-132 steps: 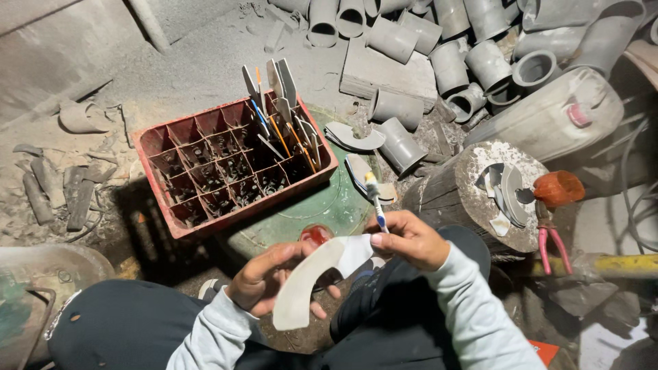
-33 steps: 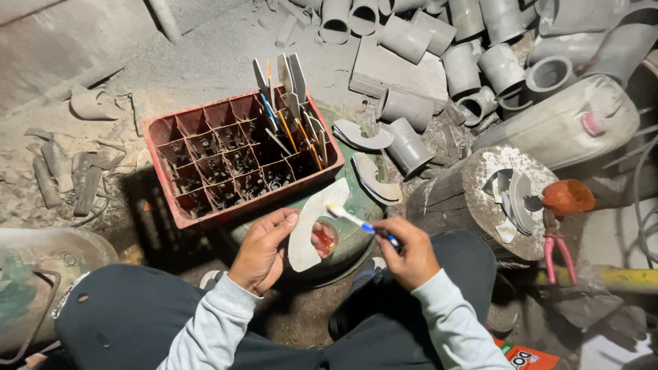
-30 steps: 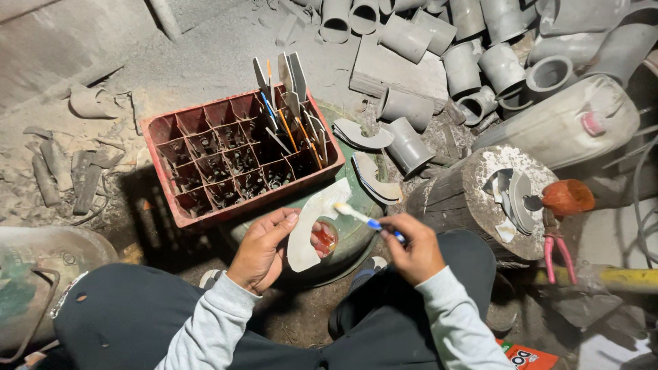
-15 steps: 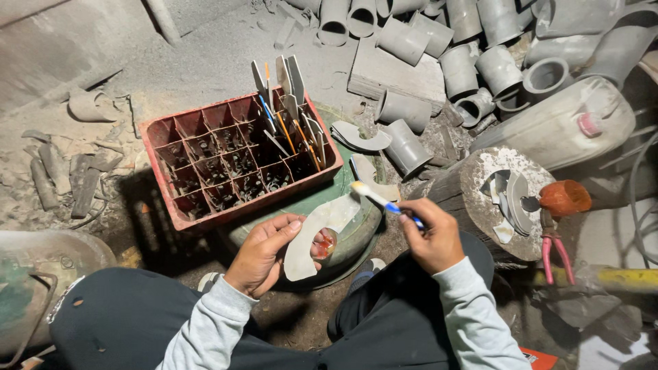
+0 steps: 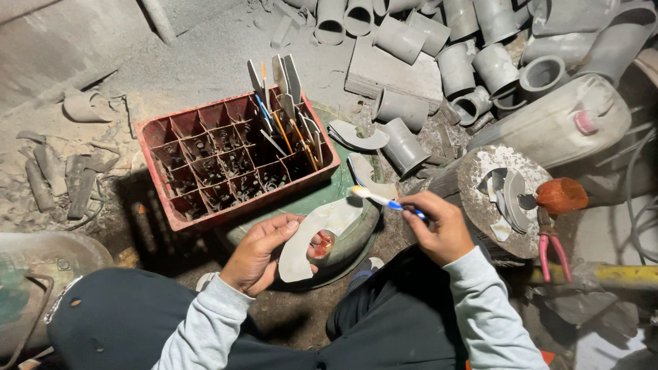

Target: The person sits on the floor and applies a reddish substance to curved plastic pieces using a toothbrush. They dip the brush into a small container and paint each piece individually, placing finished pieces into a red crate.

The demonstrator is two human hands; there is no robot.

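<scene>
While two hands (image 5: 260,253) work, one toothbrush (image 5: 380,200).

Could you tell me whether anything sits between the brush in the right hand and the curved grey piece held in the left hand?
Nothing visible does. The right hand holds the blue-and-white toothbrush with its bristle end at the upper edge of the curved grey plastic cut-out, which the left hand grips from below. Whether the bristles touch cannot be told.

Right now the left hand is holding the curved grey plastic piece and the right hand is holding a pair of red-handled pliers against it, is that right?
Not quite. In the head view the right hand holds a white-and-blue toothbrush, not pliers; the red-handled pliers lie beside the round stump. The left hand does hold the curved grey plastic piece.
</scene>
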